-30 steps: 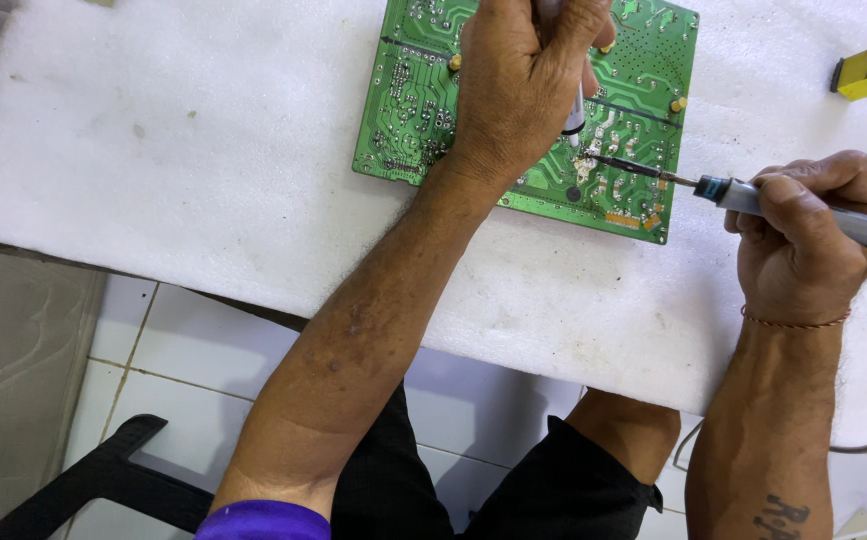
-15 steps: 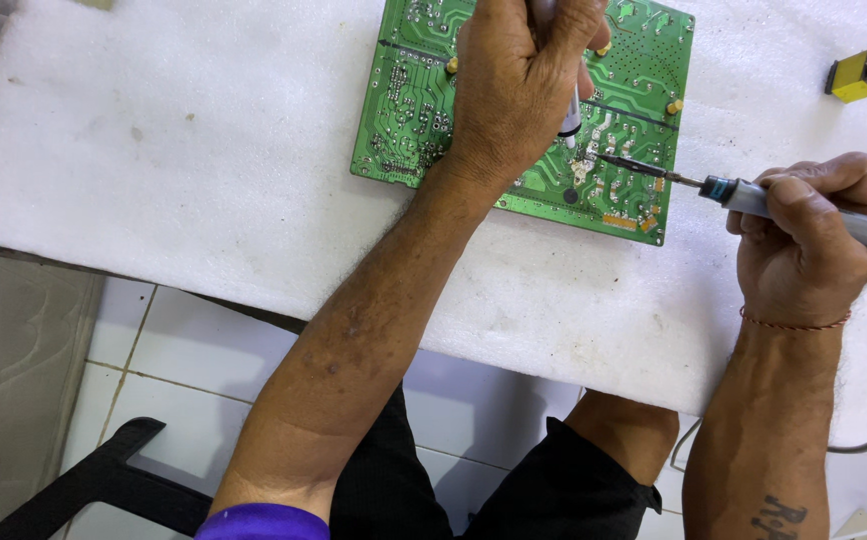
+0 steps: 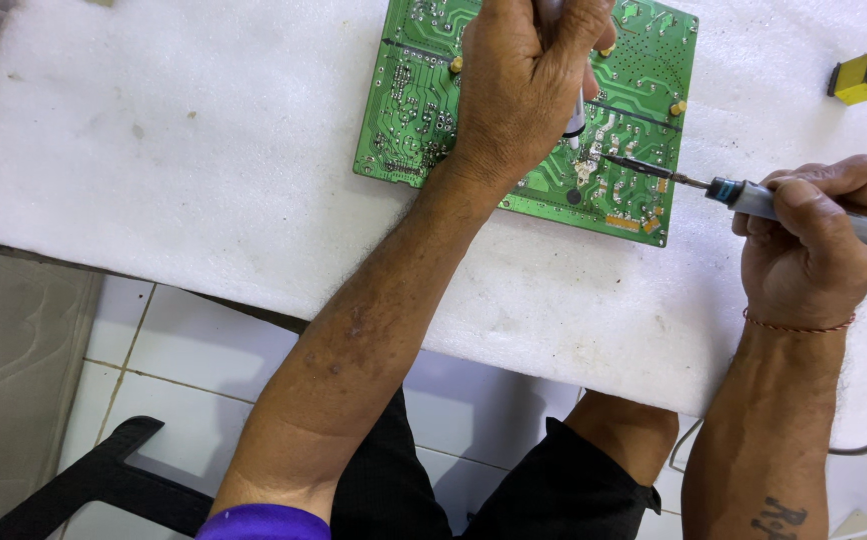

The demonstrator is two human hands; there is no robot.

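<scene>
1. The right hand is gripping a soldering iron, tip touching the green circuit board near the white pad's far edge
2. The left hand is closed around a thin tool over the same spot
3. The soldering seems underway; next needs steady hands, I think

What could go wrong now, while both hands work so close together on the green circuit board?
1. The soldering iron tip touches the green circuit board right beside the tool held upright in the left hand; a small slip might burn those fingers.
2. The board lies on soft white foam padding; a stray hot tip could perhaps melt it.
3. The right hand holds the iron far from its tip, so the tip may wander onto neighbouring joints.
</scene>
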